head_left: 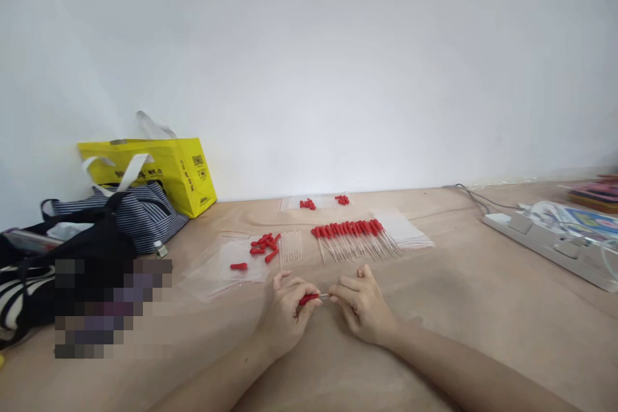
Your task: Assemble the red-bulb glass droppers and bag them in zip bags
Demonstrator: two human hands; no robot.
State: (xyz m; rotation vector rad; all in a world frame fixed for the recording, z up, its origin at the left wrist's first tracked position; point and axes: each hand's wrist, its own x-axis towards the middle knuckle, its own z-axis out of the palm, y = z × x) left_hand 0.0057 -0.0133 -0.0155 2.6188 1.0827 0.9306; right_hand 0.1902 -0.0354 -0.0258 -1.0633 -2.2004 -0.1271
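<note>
My left hand (290, 308) pinches a red rubber bulb (309, 299) between thumb and fingers. My right hand (360, 302) is closed on a thin glass dropper tube (324, 296), whose visible end meets the bulb's mouth; how deep it sits inside I cannot tell. Beyond my hands lies a row of assembled droppers (355, 235), red bulbs away from me and clear tips toward me. Left of them, several bare glass tubes (290, 246) lie side by side. Next to these, loose red bulbs (265, 243) rest on clear plastic bags (226, 264).
More red bulbs (307, 204) and tubes lie near the wall. A stack of flat clear bags (403, 230) sits right of the droppers. At left stand a yellow bag (145, 161) and a striped bag (140, 212); a power strip (545, 248) with cables lies at right.
</note>
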